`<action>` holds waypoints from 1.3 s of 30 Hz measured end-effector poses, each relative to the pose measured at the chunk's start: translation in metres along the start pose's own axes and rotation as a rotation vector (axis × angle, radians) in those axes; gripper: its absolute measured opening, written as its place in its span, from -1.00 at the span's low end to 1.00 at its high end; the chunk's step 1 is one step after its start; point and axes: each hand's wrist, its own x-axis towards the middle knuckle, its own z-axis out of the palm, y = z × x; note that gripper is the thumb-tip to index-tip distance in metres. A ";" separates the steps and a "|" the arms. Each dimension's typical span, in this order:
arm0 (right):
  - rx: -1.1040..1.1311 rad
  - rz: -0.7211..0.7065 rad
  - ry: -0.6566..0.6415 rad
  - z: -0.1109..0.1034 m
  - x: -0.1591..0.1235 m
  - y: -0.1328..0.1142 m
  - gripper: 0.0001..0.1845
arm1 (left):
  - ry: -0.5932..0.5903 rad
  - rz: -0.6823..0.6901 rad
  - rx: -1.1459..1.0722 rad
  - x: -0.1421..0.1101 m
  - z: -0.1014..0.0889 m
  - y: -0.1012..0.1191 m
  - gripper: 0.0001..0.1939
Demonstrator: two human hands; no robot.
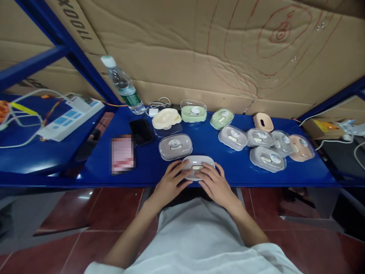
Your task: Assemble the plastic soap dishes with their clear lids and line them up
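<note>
A person's left hand and right hand clasp a grey box from its two sides, near the front edge of the blue worktop. Their fingers are parted and curved over its top, around a pale oblong inset; the thumbs lie toward its near side.

Just beyond the grey box and to its left sits a labelled grey box under a clear cover. Farther behind the grey box stand a cream shell and a green box in a clear cover; behind it to the right is a second green box. Well to the right of the grey box are several covered grey boxes, a covered peach box and, behind those, a peach piece with a dark slot. To its left lie a black phone and a pixelated pink item, with a tilted water bottle farther back.
</note>
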 end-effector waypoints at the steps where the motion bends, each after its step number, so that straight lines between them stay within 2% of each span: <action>1: 0.022 -0.006 -0.012 -0.004 0.000 0.001 -0.65 | 0.000 0.003 0.002 0.000 0.000 0.000 -0.62; 3: 0.073 -0.027 -0.048 -0.018 0.006 0.008 -0.65 | 0.004 -0.001 -0.002 0.001 0.000 0.001 -0.60; 5: 0.092 -0.051 -0.059 -0.040 0.025 0.023 -0.64 | 0.013 -0.011 -0.004 0.002 0.001 0.002 -0.60; 7: 0.047 -0.052 -0.017 -0.062 0.063 0.044 -0.62 | 0.015 -0.021 -0.003 0.003 0.001 0.004 -0.61; 9: -0.045 -0.012 0.026 -0.076 0.116 0.067 -0.58 | 0.015 -0.023 0.004 0.004 0.002 0.006 -0.62; 11: -0.155 0.035 0.032 -0.077 0.175 0.088 -0.54 | 0.019 -0.019 0.021 0.005 0.002 0.007 -0.63; 13: -0.231 0.086 -0.033 -0.068 0.224 0.103 -0.53 | 0.023 -0.010 0.041 0.004 0.002 0.008 -0.64; 15: -0.250 0.093 -0.067 -0.056 0.255 0.110 -0.63 | 0.026 -0.006 0.061 0.004 0.003 0.008 -0.65; 17: -0.253 0.082 -0.058 -0.050 0.262 0.108 -0.66 | 0.029 -0.005 0.082 0.002 0.004 0.009 -0.65; 20: -0.182 0.079 0.085 -0.058 0.231 0.092 -0.58 | 0.048 -0.046 0.110 0.000 0.005 0.012 -0.64; 22: -0.034 0.097 0.241 -0.071 0.189 0.080 -0.55 | 0.068 -0.083 0.115 0.000 0.005 0.014 -0.62; 24: 0.100 0.145 0.273 -0.083 0.137 0.073 -0.56 | 0.072 -0.092 0.110 0.000 0.005 0.015 -0.62; 26: 0.246 0.292 0.226 -0.086 0.085 0.074 -0.57 | 0.065 -0.084 0.103 0.000 0.005 0.016 -0.65; 28: 0.441 0.491 0.197 -0.079 0.041 0.081 -0.51 | 0.066 -0.083 0.091 0.000 0.004 0.015 -0.68; 30: 0.511 0.647 0.250 -0.066 0.011 0.089 -0.45 | 0.071 -0.083 0.059 0.000 0.003 0.013 -0.68; 32: 0.408 0.682 0.368 -0.050 -0.004 0.095 -0.43 | 0.078 -0.079 0.018 -0.001 0.001 0.012 -0.67; 35: 0.131 0.581 0.475 -0.032 -0.012 0.092 -0.42 | 0.098 -0.088 -0.007 -0.001 0.001 0.010 -0.65; 37: 0.006 0.510 0.410 -0.025 -0.015 0.086 -0.39 | 0.099 -0.105 -0.014 -0.002 0.001 0.010 -0.66; 39: -0.063 0.448 0.287 -0.021 -0.019 0.081 -0.32 | 0.091 -0.125 -0.022 -0.002 0.002 0.011 -0.68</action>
